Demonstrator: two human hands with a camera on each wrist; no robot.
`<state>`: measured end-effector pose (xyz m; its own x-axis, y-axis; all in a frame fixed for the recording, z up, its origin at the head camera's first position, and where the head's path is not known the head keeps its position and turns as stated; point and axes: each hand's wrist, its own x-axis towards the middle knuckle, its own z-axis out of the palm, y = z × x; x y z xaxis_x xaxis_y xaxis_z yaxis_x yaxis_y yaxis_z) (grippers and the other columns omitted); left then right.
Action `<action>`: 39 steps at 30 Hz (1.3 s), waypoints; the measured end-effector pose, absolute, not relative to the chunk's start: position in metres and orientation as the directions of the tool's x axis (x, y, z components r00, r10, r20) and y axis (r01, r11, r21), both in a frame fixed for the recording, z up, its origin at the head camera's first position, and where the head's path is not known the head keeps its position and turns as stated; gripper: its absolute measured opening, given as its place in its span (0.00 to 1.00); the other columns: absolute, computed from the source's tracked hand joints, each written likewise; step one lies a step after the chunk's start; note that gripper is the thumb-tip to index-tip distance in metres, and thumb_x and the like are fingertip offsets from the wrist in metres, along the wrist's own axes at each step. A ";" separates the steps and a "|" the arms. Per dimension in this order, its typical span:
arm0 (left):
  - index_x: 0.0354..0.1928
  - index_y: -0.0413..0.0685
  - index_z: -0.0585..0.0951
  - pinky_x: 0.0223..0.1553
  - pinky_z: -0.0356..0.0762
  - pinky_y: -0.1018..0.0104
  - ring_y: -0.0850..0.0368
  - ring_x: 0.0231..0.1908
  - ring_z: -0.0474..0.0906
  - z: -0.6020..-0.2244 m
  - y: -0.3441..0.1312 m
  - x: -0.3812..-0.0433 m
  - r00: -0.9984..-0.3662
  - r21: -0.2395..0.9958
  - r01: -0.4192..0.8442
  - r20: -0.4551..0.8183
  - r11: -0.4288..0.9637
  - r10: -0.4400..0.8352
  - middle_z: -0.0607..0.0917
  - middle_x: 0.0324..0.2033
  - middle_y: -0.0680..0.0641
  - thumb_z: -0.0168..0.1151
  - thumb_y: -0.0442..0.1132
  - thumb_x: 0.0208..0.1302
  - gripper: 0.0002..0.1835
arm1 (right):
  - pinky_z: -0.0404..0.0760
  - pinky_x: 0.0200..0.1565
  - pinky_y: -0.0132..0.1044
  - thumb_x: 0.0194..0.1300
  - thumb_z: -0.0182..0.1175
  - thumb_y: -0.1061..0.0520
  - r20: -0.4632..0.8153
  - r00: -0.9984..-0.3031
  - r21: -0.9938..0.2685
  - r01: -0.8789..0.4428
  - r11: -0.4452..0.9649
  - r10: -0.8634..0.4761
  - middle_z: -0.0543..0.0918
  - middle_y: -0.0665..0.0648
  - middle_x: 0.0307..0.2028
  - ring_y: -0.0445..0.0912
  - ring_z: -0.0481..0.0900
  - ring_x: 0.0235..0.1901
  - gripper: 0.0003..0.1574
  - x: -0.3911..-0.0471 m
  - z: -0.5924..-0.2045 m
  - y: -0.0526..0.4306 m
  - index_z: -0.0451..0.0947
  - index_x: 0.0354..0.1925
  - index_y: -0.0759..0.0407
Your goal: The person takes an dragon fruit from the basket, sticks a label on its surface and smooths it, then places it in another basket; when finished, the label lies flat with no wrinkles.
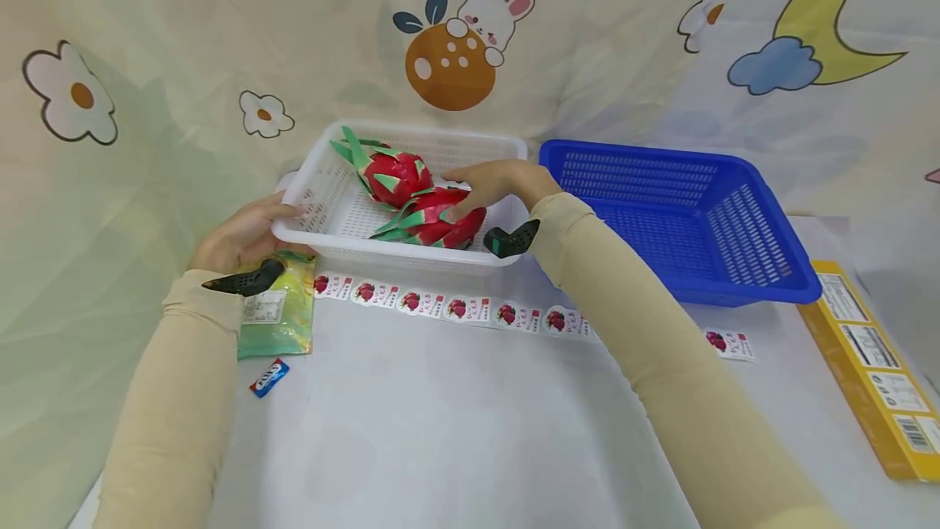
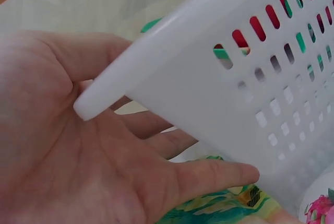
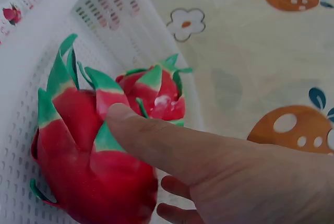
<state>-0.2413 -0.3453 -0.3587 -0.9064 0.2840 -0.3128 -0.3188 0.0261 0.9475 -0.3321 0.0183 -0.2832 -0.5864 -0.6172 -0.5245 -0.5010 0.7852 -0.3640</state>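
Observation:
My left hand [image 1: 238, 235] grips the left rim of a white plastic basket [image 1: 396, 251]. In the left wrist view the thumb lies over the rim of the basket [image 2: 177, 72], with the other fingers beneath and along its slotted wall. Two red dragon fruits with green-tipped scales lie in the basket. The nearer dragon fruit [image 1: 433, 223] is held by my right hand [image 1: 507, 180], which reaches in over the right side. One digit presses on that fruit [image 3: 78, 156] in the right wrist view; two other fingertips [image 3: 175, 186] show beside it. The second dragon fruit [image 1: 396, 178] lies behind.
A blue basket [image 1: 745, 292] stands to the right, beside a yellow box [image 1: 874, 374]. A strip of dragon fruit stickers [image 1: 458, 308] runs along the front of the white basket. Near my left wrist are a green-yellow packet [image 1: 282, 333] and a small blue wrapped piece [image 1: 269, 378]. A patterned cloth hangs behind.

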 end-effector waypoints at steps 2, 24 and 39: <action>0.76 0.60 0.45 0.51 0.79 0.49 0.48 0.57 0.71 -0.358 -0.345 -0.242 -0.898 0.947 -0.320 -0.309 0.019 0.314 0.57 0.68 0.42 0.40 0.37 0.77 0.31 | 0.50 0.73 0.57 0.61 0.61 0.37 -0.542 -0.586 -0.378 -0.470 0.797 -0.602 0.49 0.55 0.76 0.54 0.45 0.75 0.57 -0.334 -0.287 0.018 0.42 0.77 0.47; 0.76 0.70 0.43 0.64 0.62 0.34 0.44 0.63 0.63 -0.356 -0.343 -0.244 -0.866 0.932 -0.363 -0.339 0.002 0.367 0.52 0.70 0.42 0.37 0.38 0.78 0.31 | 0.69 0.64 0.51 0.51 0.74 0.49 -0.550 -0.635 -0.421 -0.349 0.837 -0.542 0.61 0.57 0.68 0.54 0.57 0.67 0.63 -0.344 -0.316 0.014 0.47 0.75 0.42; 0.76 0.67 0.40 0.61 0.66 0.35 0.46 0.62 0.66 -0.360 -0.352 -0.242 -0.862 0.942 -0.336 -0.310 0.007 0.402 0.53 0.69 0.42 0.38 0.39 0.78 0.33 | 0.80 0.54 0.43 0.42 0.75 0.43 -0.435 -0.679 -0.451 -0.404 0.796 -0.591 0.71 0.54 0.59 0.48 0.69 0.57 0.60 -0.339 -0.318 0.007 0.57 0.69 0.51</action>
<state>-0.2421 -0.3521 -0.3599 -0.8617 0.4018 -0.3099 -0.3358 0.0065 0.9419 -0.3390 0.0068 -0.3184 -0.6791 -0.5914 -0.4348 -0.4040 0.7957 -0.4513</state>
